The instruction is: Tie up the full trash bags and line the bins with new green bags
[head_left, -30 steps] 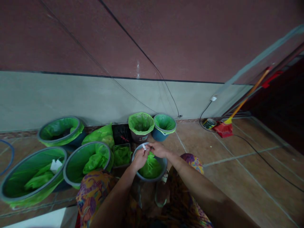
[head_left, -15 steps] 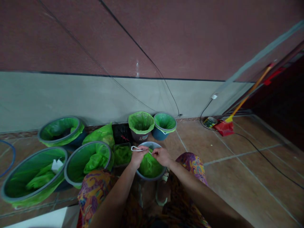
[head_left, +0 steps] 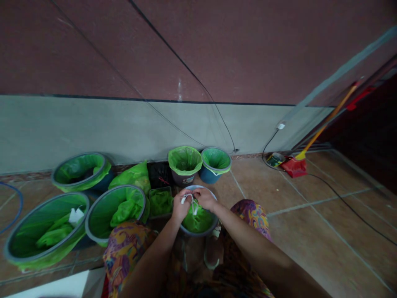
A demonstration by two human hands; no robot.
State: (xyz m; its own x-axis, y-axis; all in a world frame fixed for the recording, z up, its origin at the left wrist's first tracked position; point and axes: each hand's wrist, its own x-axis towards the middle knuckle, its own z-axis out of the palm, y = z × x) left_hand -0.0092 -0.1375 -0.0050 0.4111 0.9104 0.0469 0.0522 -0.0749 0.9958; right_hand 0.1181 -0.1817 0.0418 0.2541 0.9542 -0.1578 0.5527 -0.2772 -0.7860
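Note:
Both hands meet over a small grey-rimmed bucket between my knees. Inside it lies a green plastic bag. A white drawstring loops and dangles from my fingers above the bag. My left hand is closed on the drawstring, its loop standing out beside the fingertips. Close beside it, my right hand pinches the same string. The fingertips of both hands nearly touch and partly hide the string between them.
Left stand several large bins, including a lined bin, and a green bag. A brown bin and blue bucket stand by the wall. A red dustpan and a black cable lie right.
My hands have come closer together over the bucket. The drawstring, earlier stretched out to the left and between the hands, now hangs in a loop below the fingers.

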